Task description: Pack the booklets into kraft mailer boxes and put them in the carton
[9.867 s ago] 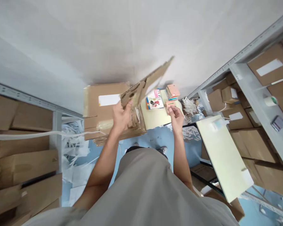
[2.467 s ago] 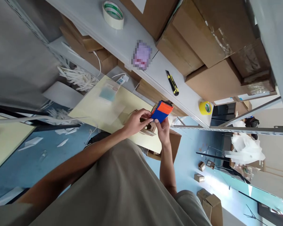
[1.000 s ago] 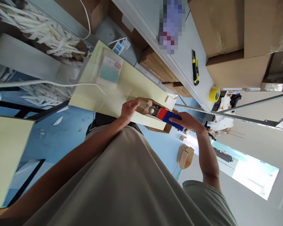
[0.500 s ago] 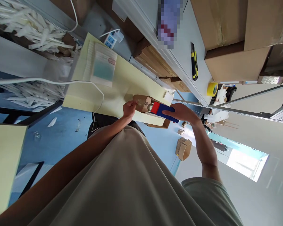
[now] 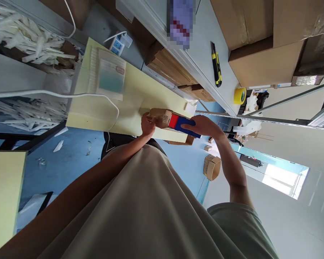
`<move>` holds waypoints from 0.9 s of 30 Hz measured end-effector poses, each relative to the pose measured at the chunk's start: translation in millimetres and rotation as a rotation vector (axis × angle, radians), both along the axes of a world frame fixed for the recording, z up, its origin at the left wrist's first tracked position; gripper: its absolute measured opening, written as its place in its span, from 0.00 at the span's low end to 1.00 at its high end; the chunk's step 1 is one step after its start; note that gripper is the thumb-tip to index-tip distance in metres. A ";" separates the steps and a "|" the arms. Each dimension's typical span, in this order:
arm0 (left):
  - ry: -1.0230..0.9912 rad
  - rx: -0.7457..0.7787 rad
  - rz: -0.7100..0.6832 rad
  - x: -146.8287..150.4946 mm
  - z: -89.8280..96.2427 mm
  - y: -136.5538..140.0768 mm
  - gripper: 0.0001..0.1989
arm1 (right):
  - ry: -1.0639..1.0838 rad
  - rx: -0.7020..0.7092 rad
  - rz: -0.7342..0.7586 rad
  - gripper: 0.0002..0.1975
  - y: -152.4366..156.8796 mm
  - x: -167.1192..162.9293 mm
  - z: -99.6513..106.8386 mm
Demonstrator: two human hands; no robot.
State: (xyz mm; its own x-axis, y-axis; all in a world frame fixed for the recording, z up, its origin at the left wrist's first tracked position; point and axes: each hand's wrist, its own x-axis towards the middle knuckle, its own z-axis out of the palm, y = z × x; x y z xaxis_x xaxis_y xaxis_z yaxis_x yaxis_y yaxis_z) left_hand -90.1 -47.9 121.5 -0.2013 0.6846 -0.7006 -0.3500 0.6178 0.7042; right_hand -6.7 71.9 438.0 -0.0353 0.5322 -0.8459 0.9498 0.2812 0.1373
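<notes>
My right hand (image 5: pixel 198 125) is closed around a flat blue block with a red end (image 5: pixel 188 126); its exact kind I cannot make out. The red end meets the open part of a small brown cardboard box (image 5: pixel 160 117) on the pale yellow table (image 5: pixel 136 84). At the box's other end, my left hand (image 5: pixel 148 125) has its curled fingers on the cardboard. A printed patch shows on the box near the red end. The inside of the box is hidden from view.
A plastic-wrapped pack (image 5: pixel 112 73) and a white cable (image 5: pixel 97 95) lie on the table. Beyond the far edge are a power strip (image 5: pixel 117 46) and cartons. The shelf (image 5: pixel 202 50) holds a yellow-black utility knife (image 5: pixel 216 66) and yellow tape (image 5: pixel 240 96).
The blue block has moved left against the box, and the pale thing that showed between them is now covered. My left hand's fingers have shifted lower along the box end.
</notes>
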 end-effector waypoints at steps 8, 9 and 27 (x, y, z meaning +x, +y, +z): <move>0.134 0.606 -0.442 -44.9 38.5 4.5 0.60 | -0.004 0.050 0.052 0.32 -2.0 10.5 1.9; 0.178 0.662 -0.520 -48.0 44.3 9.4 0.64 | 0.001 0.049 0.049 0.32 -2.6 10.7 1.7; 0.540 0.707 -0.849 -46.3 52.9 36.4 0.25 | 0.000 0.082 0.050 0.33 -22.3 0.6 -2.4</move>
